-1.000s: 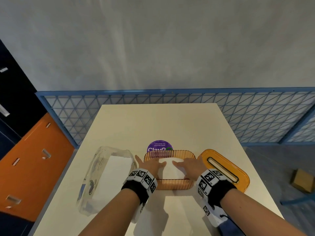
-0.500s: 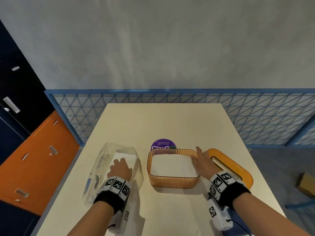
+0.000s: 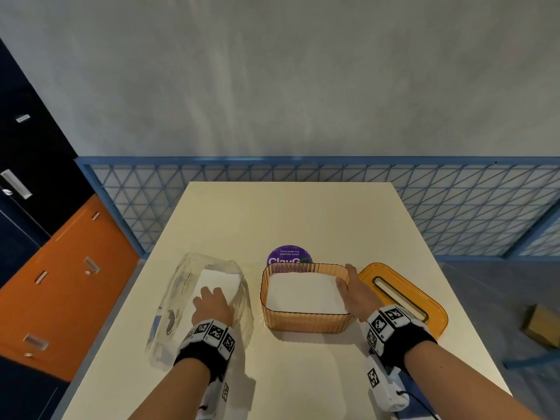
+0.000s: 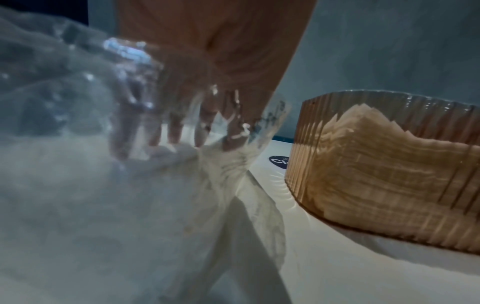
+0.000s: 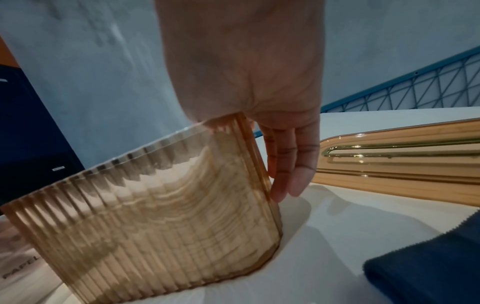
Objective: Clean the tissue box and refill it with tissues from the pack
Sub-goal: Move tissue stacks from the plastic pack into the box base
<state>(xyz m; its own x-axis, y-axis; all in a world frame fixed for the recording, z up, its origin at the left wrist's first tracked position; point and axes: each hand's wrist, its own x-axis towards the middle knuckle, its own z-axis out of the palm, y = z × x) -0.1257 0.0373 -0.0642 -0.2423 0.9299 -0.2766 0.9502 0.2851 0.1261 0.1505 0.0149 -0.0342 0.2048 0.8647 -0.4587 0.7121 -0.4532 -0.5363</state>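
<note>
The ribbed orange tissue box (image 3: pixel 303 322) stands open in the middle of the table, filled with white tissues (image 3: pixel 303 292). My right hand (image 3: pixel 348 283) holds its right wall, thumb inside the rim and fingers (image 5: pixel 288 181) straight down the outside of the box (image 5: pixel 155 226). To the left lies the clear plastic tissue pack (image 3: pixel 178 298), its mouth open. My left hand (image 3: pixel 212 301) is inside it, the fingers (image 4: pixel 179 131) touching the white stack (image 3: pixel 218 277) through the crinkled film (image 4: pixel 64 102). The box (image 4: pixel 389 185) is just right of this hand.
The orange lid (image 3: pixel 403 295) with its slot lies flat right of the box, close to my right hand, and is the lid (image 5: pixel 402 164) beside my fingers. A purple round sticker (image 3: pixel 289 256) is behind the box. A dark blue cloth (image 5: pixel 428 267) lies near the front edge.
Both hands left the tissues in the box. The left hand moved left into the pack; the right hand moved to the box's right wall and took hold of it.
</note>
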